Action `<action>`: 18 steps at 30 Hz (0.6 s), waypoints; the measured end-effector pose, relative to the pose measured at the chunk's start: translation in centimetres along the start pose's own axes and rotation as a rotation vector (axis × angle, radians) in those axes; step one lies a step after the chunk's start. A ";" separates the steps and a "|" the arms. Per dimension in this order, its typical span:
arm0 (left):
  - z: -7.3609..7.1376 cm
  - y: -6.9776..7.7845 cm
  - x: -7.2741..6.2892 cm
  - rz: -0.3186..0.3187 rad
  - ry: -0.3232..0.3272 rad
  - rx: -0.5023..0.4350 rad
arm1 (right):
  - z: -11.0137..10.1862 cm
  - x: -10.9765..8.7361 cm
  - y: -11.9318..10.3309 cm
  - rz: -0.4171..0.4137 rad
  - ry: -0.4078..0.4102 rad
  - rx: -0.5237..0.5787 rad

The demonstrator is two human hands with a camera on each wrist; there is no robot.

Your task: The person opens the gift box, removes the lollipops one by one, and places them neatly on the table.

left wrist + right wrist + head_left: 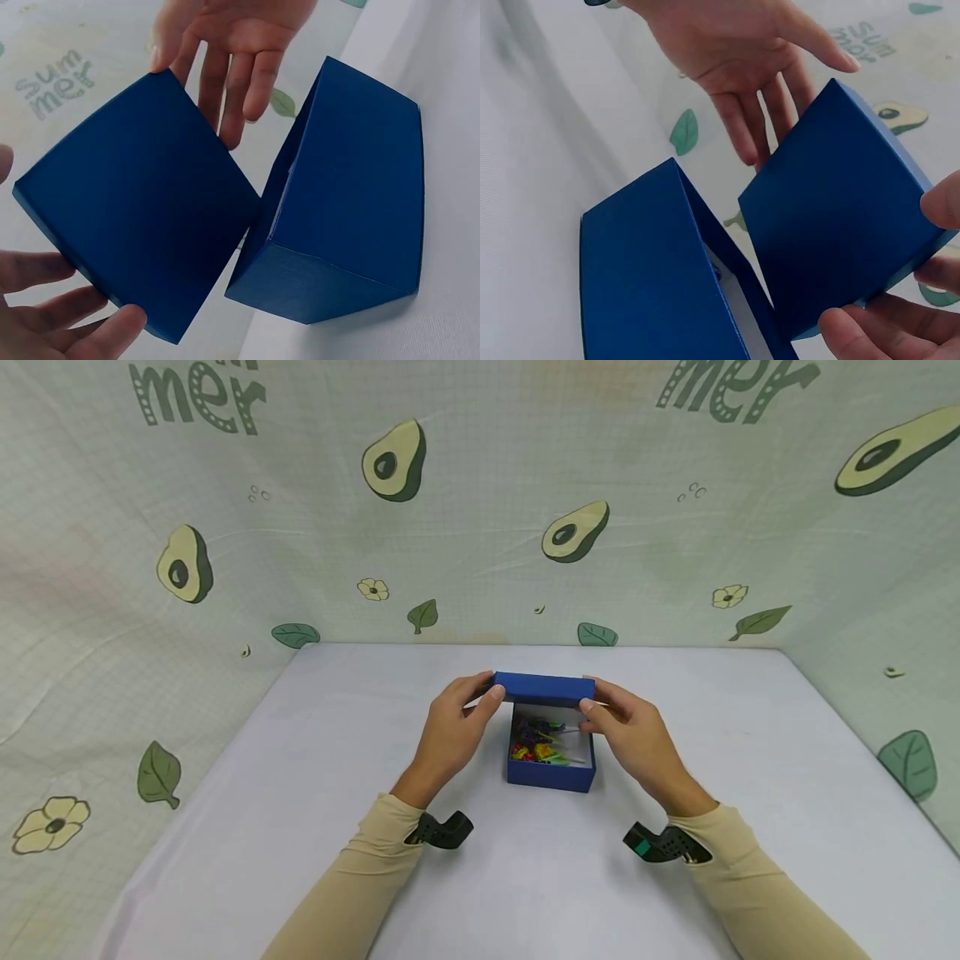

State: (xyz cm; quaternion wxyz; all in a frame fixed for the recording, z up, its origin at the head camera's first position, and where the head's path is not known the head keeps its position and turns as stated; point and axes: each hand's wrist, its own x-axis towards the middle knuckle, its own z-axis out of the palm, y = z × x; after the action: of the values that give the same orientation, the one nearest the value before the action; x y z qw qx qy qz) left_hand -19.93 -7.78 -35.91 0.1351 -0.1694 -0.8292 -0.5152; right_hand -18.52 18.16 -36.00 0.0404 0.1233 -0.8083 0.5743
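A blue box lid (543,689) is held tilted above the back of an open blue box (551,776) on the table. My left hand (453,724) grips the lid's left end, thumb in front and fingers behind. At the opposite end my right hand (636,739) holds it between thumb and fingers. Inside the box's white interior lie several small colourful things (542,750), yellow, red, purple and green, some with thin sticks; their kind is too small to tell. The left wrist view shows the lid (142,202) beside the box (352,180), its lower corner close to the rim.
The white table (315,727) spreads around the box on both sides. Behind it hangs a pale cloth (480,468) printed with avocados, leaves and flowers. Each wrist carries a black band (442,831) near the sleeve's cuff.
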 end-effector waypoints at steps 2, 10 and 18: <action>0.0 0.0 0.0 -0.011 0.013 -0.007 | 0.1 0.0 0.1 -0.005 0.004 -0.008; -0.4 0.0 0.2 -0.066 0.047 -0.021 | 0.8 -0.1 0.4 -0.051 -0.006 -0.038; -0.7 0.1 0.5 -0.100 0.056 -0.048 | 1.2 -0.4 -0.2 -0.081 0.009 -0.076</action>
State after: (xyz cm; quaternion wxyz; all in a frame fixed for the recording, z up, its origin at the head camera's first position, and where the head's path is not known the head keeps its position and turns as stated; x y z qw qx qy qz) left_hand -20.31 -8.31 -35.30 0.1284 -0.1166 -0.8198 -0.5458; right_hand -17.99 17.06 -36.35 0.0720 0.1516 -0.8235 0.5419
